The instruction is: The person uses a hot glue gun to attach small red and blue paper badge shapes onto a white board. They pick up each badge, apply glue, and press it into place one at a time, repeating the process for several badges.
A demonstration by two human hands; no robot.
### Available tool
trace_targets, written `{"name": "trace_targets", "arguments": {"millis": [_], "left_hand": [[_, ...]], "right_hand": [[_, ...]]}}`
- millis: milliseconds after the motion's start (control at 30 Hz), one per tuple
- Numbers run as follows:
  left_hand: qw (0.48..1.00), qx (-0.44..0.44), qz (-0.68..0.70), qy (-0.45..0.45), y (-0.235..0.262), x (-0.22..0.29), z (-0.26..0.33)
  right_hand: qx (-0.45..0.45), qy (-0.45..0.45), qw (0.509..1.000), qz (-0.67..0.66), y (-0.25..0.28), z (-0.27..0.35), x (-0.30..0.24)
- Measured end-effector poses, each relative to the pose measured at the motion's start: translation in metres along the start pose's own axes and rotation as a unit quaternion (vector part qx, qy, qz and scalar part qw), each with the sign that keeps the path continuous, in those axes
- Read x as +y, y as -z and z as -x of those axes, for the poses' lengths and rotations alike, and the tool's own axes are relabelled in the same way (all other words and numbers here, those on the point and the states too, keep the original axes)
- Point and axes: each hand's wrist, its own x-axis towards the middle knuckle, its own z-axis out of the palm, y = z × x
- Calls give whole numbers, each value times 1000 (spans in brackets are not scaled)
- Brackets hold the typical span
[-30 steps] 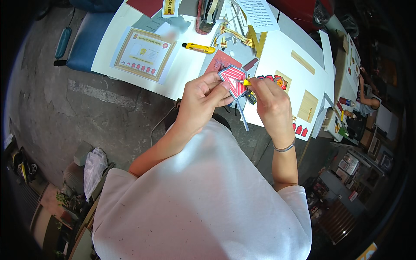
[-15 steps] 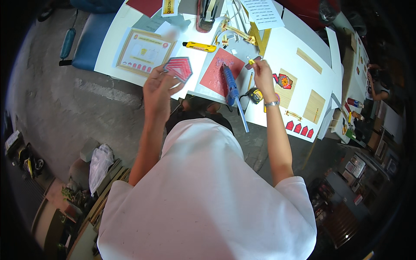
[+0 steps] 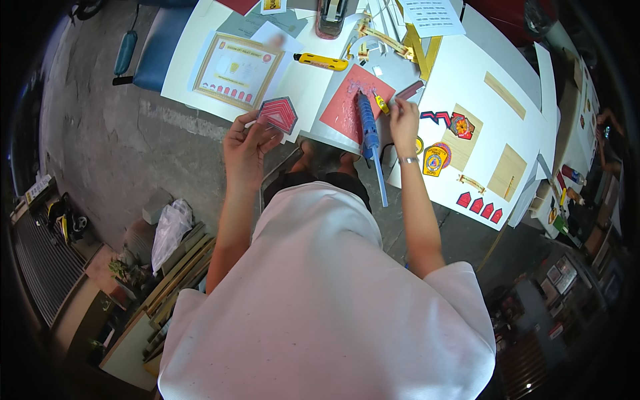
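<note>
My left hand [image 3: 252, 143] pinches a red chevron patch [image 3: 279, 115] with a grey border, held above the table's near edge. My right hand [image 3: 404, 127] reaches over the table with its fingers drawn together. Its fingertips meet the near end of a dark red strip [image 3: 411, 90]; whether they grip it is hidden. Close beside them lies a small yellow tool [image 3: 381, 104], at the edge of a red sheet [image 3: 340, 110] marked with clear glue. A blue glue gun [image 3: 369, 127] rests on that sheet, its long glue stick [image 3: 381, 177] jutting past the table edge.
A gold-framed certificate [image 3: 237, 70] and a yellow cutter [image 3: 321, 62] lie left and ahead. Emblem patches [image 3: 436, 160], wooden panels [image 3: 508, 172] and small red patches [image 3: 477, 203] lie on the right. A stapler [image 3: 331, 19] stands at the back. Another person works far right.
My right hand has moved back slightly, and the small yellow tool has gone from its fingertips to beside the red sheet's edge. My left hand still holds the chevron patch. The view has shifted.
</note>
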Motion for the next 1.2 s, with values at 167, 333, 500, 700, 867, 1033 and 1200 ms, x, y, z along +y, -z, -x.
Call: {"name": "trace_targets", "arguments": {"millis": [167,333,500,700,867,1033,1200], "left_hand": [[999,-3,-18,26,-3,-4,-9],[996,-43,-46,62,-10,-6,-31],[992,-82,-53,76,-16,0,-42],[992,-95,-57,60,-14,13,-44],[992,-107,-55,43,-9,14,-45],[991,-110,-62,52,-4,14,-49],[989,-102,-94,57,-1,14,-48]], "right_hand": [[-188,-72,978,-52,64,97,-7],[-167,-45,983,-57,23,123,-30],[-79,-101,990,-59,-13,113,-44],[-48,-141,987,-68,12,138,-70],[-86,-160,983,19,24,134,-87],[-46,-265,950,-160,32,120,-106],[-44,-267,893,-359,71,121,-146]]}}
